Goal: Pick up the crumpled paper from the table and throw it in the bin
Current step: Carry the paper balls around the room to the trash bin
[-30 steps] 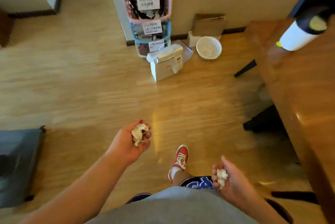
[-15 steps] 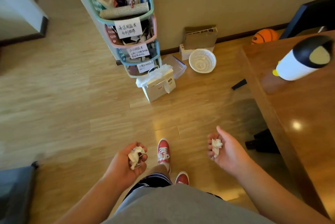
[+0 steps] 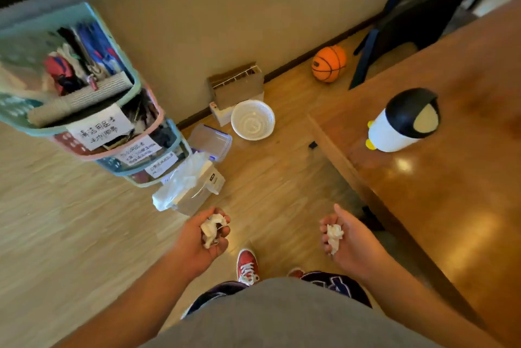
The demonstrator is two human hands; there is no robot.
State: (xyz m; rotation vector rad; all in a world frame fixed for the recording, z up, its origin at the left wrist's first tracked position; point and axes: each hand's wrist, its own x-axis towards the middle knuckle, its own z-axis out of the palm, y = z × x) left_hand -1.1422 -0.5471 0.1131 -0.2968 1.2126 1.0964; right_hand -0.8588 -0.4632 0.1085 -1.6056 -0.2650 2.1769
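- My left hand (image 3: 205, 237) is curled around one crumpled paper (image 3: 212, 229); my right hand (image 3: 345, 235) cups a second crumpled paper wad (image 3: 334, 233).
- Just beyond my left hand sits the bag-lined bin (image 3: 191, 188), I think open-topped, though blurred.
- Farther ahead, between my hands, lies a white basket (image 3: 253, 119).

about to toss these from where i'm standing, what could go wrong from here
1. The left hand holds its crumpled paper loosely; a loose strand sticks out and could slip to the floor.
2. The lined floor bin has its white bag bunched over the mouth, so a toss may bounce off.
3. The white mesh basket and penguin-shaped desktop bin also sit nearby; the right hand's paper could end up in the wrong one.
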